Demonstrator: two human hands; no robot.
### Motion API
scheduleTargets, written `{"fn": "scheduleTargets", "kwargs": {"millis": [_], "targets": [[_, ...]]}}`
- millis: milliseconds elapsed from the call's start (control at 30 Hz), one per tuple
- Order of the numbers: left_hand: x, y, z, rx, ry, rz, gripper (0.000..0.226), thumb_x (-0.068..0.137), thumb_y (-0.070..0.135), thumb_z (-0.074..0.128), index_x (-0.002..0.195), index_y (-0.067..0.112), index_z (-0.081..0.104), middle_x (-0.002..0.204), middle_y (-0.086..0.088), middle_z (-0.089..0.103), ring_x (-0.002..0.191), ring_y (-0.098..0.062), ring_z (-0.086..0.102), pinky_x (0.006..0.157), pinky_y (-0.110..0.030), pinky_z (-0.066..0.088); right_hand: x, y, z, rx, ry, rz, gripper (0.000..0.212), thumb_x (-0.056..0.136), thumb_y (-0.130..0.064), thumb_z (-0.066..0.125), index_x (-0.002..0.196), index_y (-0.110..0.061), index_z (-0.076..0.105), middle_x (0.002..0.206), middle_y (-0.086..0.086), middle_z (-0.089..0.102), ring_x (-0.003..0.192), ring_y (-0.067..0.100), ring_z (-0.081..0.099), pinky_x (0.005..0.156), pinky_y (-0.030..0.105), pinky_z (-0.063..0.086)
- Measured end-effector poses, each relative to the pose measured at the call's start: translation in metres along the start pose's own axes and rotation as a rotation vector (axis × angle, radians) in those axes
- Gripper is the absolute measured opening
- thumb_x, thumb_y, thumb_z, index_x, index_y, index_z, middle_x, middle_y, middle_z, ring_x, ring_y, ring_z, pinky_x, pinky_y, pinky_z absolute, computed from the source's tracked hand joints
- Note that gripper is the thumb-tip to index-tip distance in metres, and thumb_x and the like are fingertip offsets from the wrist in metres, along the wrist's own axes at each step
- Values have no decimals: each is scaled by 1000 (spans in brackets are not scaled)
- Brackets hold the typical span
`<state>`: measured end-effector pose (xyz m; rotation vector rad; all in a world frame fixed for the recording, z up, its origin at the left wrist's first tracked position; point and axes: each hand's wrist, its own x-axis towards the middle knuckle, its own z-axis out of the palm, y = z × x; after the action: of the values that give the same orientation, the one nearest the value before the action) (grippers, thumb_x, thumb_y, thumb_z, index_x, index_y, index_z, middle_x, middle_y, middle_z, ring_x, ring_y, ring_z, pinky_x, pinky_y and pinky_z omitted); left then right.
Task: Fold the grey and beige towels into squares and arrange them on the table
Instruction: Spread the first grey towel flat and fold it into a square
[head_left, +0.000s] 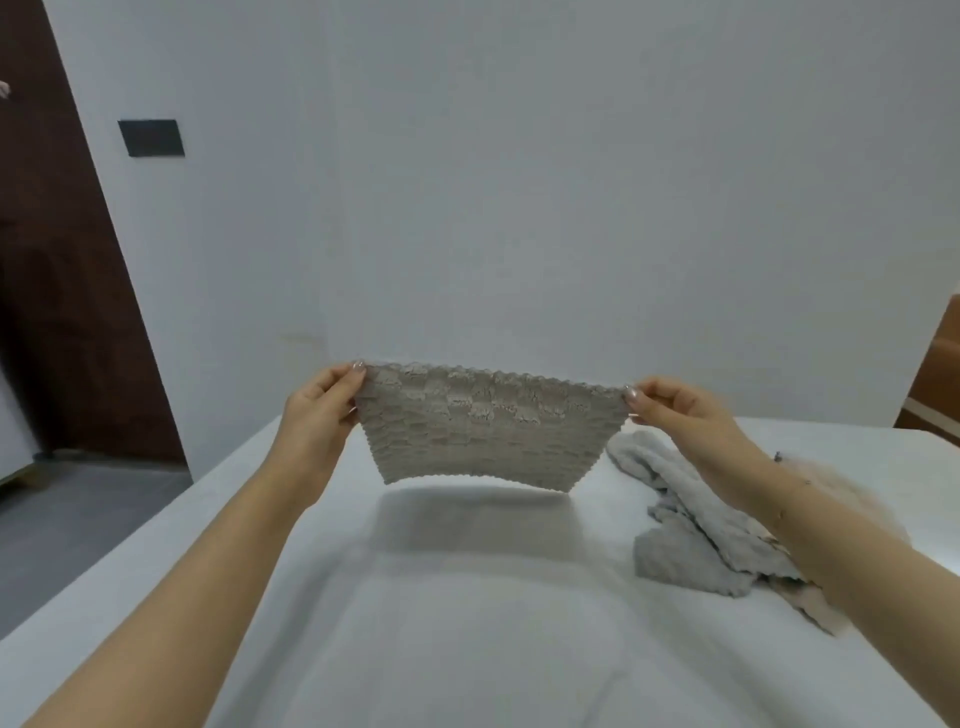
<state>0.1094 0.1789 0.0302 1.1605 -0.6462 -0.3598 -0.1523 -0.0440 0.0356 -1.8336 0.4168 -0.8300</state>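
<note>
A single wide-angle view is taken from head height, faced forward and slightly down along both forearms. The table (467, 623) is seen close below, the wall (519, 182) beyond it. Straight edges are bent near the frame's sides. No second view is given.

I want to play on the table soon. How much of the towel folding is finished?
Not much yet. No folded square lies on the white-covered table. The left hand and right hand pinch the top corners of a beige checkered towel, held up above the table, maybe already doubled over. A crumpled heap of grey towels on the right waits unfolded. So nearly everything is left.
</note>
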Motion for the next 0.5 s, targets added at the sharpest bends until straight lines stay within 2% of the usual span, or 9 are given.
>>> {"fn": "scheduleTargets", "kwargs": {"millis": [133,233,333,433,500], "targets": [[-71,-43,-30,71,1,-88,19,96,15,50,89,11,67,89,-1,70,90,-15,64,86,-27,47,-67,33,12,-27,-131,144,17,91,-27,56,91,-15,68,88,-7,71,89,6,61,83,20,45],[-123,-66,-47,120,-26,-171,20,96,16,49,90,7,66,89,-3,69,89,-16,63,86,-29,47,-115,56,21,-1,-200,247,20,89,-25,58,93,-9,69,94,4,71,93,10,63,89,21,45],[-162,-75,-59,162,2,-213,20,95,15,49,87,7,65,85,-2,68,83,-13,62,83,-29,47,-156,66,28,16,-227,309,22,88,-24,58,91,-6,69,95,11,71,91,12,65,84,15,46],[-188,-77,-66,212,8,-239,19,94,14,50,90,1,63,85,-5,68,84,-15,63,80,-25,51,-179,70,32,59,-183,334,20,85,-22,59,84,-5,70,82,8,69,80,15,63,75,13,47],[-201,-77,-67,245,10,-243,18,93,12,51,87,0,62,75,1,67,74,-9,63,71,-17,52,-187,71,33,53,-158,340,18,84,-22,58,77,-9,69,72,2,63,71,14,57,70,13,46]]}}
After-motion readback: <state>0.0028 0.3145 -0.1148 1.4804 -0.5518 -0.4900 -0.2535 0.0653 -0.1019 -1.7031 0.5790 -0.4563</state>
